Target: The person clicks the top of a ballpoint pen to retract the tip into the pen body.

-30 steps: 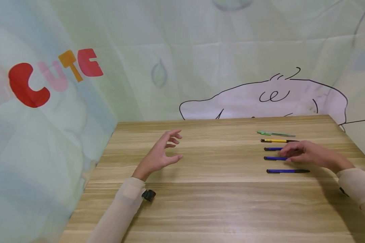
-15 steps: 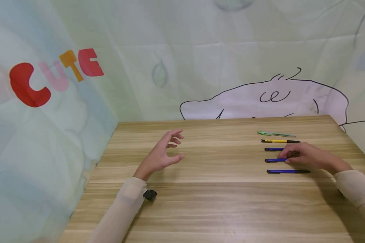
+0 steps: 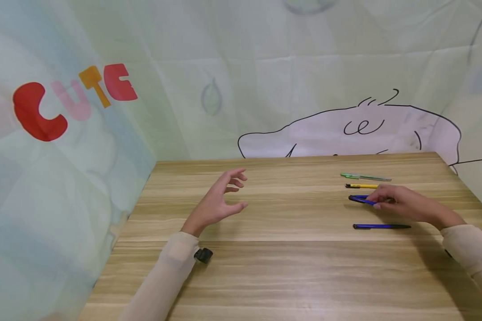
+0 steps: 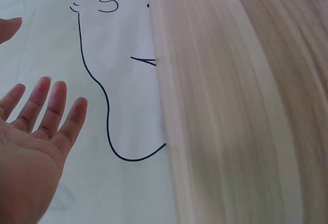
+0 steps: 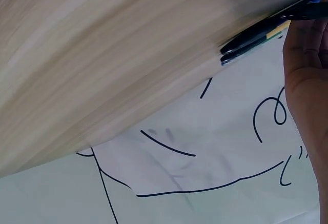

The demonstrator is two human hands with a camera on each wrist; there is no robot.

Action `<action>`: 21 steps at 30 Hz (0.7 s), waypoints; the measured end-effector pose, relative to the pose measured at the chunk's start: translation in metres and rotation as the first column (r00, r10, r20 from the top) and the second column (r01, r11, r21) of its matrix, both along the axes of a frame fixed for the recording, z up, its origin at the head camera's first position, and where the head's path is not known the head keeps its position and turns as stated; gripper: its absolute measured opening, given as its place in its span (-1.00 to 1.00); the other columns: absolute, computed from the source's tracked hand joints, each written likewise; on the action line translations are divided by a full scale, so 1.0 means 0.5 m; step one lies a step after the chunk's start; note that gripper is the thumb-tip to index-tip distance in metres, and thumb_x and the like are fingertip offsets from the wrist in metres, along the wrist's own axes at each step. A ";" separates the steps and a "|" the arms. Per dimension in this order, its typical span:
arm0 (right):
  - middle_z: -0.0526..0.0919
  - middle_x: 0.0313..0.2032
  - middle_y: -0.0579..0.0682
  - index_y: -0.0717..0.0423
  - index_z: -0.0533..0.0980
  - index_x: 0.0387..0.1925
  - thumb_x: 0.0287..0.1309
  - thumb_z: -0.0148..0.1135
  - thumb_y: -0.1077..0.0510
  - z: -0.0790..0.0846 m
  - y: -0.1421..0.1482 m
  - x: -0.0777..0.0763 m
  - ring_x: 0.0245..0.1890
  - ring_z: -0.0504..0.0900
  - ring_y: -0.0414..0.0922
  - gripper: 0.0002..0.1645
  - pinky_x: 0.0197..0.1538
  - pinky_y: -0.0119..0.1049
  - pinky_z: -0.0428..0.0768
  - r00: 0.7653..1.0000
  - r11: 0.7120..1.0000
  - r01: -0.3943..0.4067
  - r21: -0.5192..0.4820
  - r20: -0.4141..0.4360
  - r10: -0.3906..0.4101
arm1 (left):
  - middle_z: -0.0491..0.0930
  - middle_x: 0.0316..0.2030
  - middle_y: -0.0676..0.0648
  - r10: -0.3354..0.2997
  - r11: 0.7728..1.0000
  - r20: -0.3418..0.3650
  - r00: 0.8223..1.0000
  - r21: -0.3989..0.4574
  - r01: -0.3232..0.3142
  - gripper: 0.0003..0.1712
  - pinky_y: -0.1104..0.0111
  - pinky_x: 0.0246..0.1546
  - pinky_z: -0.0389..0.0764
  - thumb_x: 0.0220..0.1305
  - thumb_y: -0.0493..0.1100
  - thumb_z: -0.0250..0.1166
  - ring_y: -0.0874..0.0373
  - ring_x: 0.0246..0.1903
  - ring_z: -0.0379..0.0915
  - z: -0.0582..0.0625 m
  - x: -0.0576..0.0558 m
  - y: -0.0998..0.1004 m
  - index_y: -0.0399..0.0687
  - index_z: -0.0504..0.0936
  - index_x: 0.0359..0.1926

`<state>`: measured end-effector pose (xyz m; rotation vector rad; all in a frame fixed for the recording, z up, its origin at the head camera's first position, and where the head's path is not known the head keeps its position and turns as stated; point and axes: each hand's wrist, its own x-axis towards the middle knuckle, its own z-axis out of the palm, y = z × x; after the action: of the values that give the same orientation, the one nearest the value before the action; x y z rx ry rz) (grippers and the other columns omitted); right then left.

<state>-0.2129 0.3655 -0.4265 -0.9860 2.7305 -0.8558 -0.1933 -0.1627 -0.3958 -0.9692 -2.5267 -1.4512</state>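
My right hand (image 3: 403, 205) pinches a blue pen (image 3: 363, 201) between thumb and fingers, its clip end pointing left. The held pen is tilted and just in front of another blue pen (image 3: 360, 196), which the fingers partly cover; I cannot tell whether the two touch. In the right wrist view the black tip of the held pen (image 5: 310, 12) shows beside the hand (image 5: 305, 75). A third blue pen (image 3: 379, 226) lies nearer the front. My left hand (image 3: 214, 203) hovers over the left side with fingers spread and nothing in it.
Behind the right hand lie a yellow pen (image 3: 361, 186), partly covered by it, and a green pen (image 3: 365, 177). The wooden table (image 3: 265, 272) ends at a printed cloth (image 3: 281, 89) along the back and left.
The right hand has taken hold of the second blue pen from the front, lifted it and carried it back towards the blue pen behind. The left hand has shifted slightly right.
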 end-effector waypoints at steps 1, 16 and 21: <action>0.66 -0.16 -0.20 -0.03 0.68 -0.04 0.30 0.32 0.27 0.002 -0.003 0.001 -0.19 0.57 -0.36 -0.76 -0.18 -0.47 0.58 1.000 1.000 0.019 -0.006 0.004 -0.019 | 0.44 0.22 -0.07 0.001 1.000 -0.005 1.000 -0.002 -0.001 -0.03 0.04 0.23 0.55 0.14 -0.30 0.50 -0.11 0.16 0.44 0.001 -0.001 0.003 0.10 0.22 0.50; 0.72 -0.13 0.03 0.05 0.60 0.08 0.41 0.25 0.08 0.062 -0.065 0.021 -0.14 0.61 -0.25 -0.71 -0.20 -0.32 0.62 0.971 0.977 0.192 -0.096 0.164 -0.175 | 0.43 0.23 -0.15 -0.024 0.998 -0.020 1.000 0.050 0.025 -0.02 -0.03 0.23 0.52 0.11 -0.35 0.51 -0.20 0.16 0.42 0.023 -0.014 0.059 -0.04 0.22 0.50; 0.70 -0.10 0.14 0.10 0.57 0.09 0.45 0.20 0.06 0.079 -0.087 0.023 -0.14 0.66 -0.16 -0.70 -0.19 -0.21 0.69 0.966 0.968 0.185 -0.171 0.211 -0.148 | 0.43 0.22 -0.24 -0.028 0.996 -0.029 0.999 0.085 0.030 -0.01 -0.11 0.23 0.51 0.07 -0.42 0.50 -0.21 0.15 0.42 0.027 -0.019 0.081 -0.17 0.23 0.48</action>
<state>-0.2015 0.3218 -0.3872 -0.6620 2.6268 -1.1916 -0.2026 -0.1222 -0.3823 -1.0092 -2.4200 -1.5285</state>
